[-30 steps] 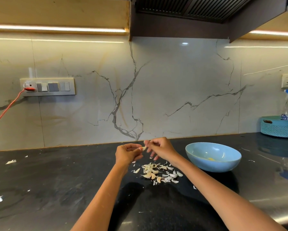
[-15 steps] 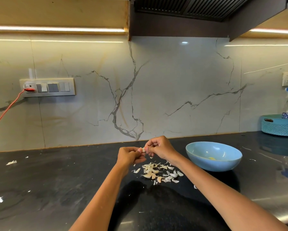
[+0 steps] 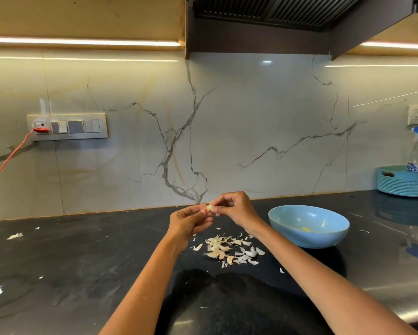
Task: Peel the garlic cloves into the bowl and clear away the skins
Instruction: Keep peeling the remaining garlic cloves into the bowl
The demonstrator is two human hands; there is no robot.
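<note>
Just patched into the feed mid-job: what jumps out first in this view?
Both hands meet at centre above the dark counter: the left hand and right hand pinch one garlic clove between them. Below them lies a heap of pale garlic skins and cloves; to its right stands a blue bowl.

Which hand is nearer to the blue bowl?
Right. The right hand is just left of the blue bowl, pinching the garlic clove. The left hand holds the clove's other side, farther from the bowl.
</note>
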